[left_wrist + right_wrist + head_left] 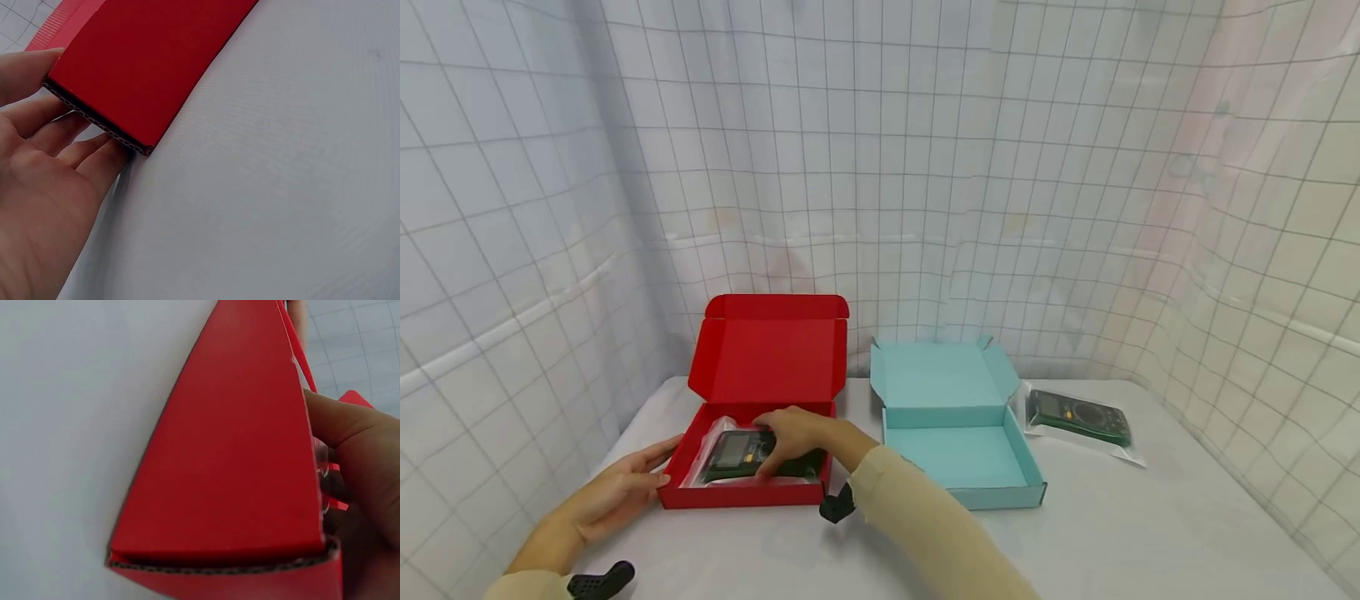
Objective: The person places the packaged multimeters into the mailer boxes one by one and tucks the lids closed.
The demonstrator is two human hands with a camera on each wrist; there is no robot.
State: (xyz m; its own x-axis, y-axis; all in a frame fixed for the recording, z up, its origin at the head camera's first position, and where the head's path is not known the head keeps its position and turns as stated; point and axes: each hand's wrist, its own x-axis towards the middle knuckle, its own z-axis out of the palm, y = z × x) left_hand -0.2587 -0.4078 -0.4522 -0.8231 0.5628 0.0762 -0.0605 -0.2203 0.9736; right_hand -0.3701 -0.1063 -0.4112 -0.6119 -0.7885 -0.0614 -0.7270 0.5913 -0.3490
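Note:
A red cardboard box stands with its lid raised on the left of the table. Inside it lies a digital multimeter in a clear plastic bag. My right hand reaches in from above and grips the multimeter across its width, thumb on the near edge, fingers at the far edge. In the right wrist view, the box's front wall hides much of that grip. My left hand holds the box's left side, thumb at the front corner's rim and fingers along the outer wall.
A light blue box, lid raised, stands to the right of the red one. Farther right lies a second multimeter in a clear bag. White grid-patterned curtains surround the white-covered table.

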